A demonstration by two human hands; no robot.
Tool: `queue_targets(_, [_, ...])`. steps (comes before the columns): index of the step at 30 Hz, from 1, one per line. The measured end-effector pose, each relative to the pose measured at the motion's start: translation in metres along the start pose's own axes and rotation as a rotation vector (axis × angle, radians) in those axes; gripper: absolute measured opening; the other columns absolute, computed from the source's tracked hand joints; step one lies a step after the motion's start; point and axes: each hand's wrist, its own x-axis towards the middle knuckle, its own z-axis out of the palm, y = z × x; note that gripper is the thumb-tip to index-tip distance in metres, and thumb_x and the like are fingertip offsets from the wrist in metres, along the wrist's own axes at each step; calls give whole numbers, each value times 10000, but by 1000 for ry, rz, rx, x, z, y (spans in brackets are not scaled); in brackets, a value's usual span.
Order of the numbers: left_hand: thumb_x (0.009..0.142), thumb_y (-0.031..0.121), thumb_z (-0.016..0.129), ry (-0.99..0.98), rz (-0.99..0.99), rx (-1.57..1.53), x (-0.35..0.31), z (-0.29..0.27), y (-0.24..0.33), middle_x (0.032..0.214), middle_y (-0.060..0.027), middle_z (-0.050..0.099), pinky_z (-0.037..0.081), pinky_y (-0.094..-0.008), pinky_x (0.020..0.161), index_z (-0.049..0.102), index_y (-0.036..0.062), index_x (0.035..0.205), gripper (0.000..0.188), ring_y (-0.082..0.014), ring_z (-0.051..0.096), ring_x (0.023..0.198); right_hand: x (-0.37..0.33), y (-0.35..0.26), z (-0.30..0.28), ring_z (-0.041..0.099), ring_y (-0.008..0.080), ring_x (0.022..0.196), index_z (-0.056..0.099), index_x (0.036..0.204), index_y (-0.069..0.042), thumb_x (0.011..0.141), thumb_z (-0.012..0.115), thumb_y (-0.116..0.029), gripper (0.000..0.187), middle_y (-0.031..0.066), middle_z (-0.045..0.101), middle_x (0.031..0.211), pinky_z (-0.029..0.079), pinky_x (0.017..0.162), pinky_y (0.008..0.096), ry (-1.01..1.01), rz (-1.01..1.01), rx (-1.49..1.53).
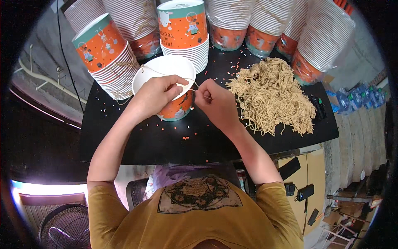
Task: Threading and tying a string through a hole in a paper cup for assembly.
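A paper bucket [177,108], white inside and orange with a teal base outside, stands on the table in front of me. My left hand [159,94] is closed at its near rim, thumb and forefinger pinched together. A thin tan cord [151,70] runs from the bucket's far left rim across the opening to the right side. There my right hand [216,101] pinches the cord just outside the rim, its fingers curled. The cord's end is hidden by the fingers. To the right of my right hand lies a big heap of tan cords [275,97].
Nested bucket stacks [182,31] line the back of the black table [166,145]; several are wrapped in clear plastic [323,37]. One stack [105,54] leans at the left with cords on it. Small coloured dots lie scattered. Plastic bottles [358,99] stand beyond the right edge.
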Motion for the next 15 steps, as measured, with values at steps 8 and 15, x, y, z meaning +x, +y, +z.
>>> queue_targets(8, [958, 142, 541, -68, 21, -16, 5, -4, 0, 872, -69, 657, 476, -274, 758, 620, 71, 1205, 269, -111, 576, 796, 1, -2, 4, 620, 260, 590, 521, 794, -70, 820, 656, -94, 140, 85, 574, 641, 487, 526, 363, -30, 28, -20])
queue_targets(15, [968, 137, 520, -138, 114, 5, 21, -3, -6, 767, -42, 595, 447, -260, 700, 623, 45, 1114, 201, -88, 512, 730, 1, 2, 8, 527, 128, 515, 558, 842, -24, 846, 672, -79, 126, 63, 542, 610, 437, 502, 266, -17, 15, -13])
